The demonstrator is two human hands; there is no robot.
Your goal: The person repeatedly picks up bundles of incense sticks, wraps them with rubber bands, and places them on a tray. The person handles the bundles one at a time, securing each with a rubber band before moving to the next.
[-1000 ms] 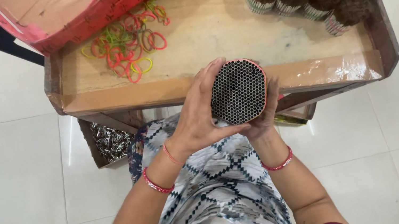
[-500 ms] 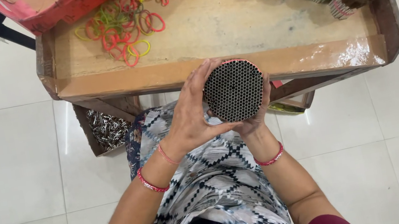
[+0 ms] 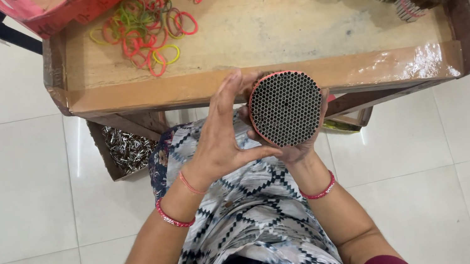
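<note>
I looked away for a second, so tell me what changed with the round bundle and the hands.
Little changed. Both hands, left hand and right hand, still clasp the round bundle before the wooden tray. Rubber bands lie as before.

Bright, even light; sharp focus; glare on the tray's taped rim (image 3: 427, 63).

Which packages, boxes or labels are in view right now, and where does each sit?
Red box: top left, on the tray's far corner, shallow cardboard, red sides, pale inside.
Brown box: on the floor under the tray's left end, open, holding shiny metal bits.
Wooden tray: ahead of the hands, long, tan.
No labels, signs or screens visible.
</note>
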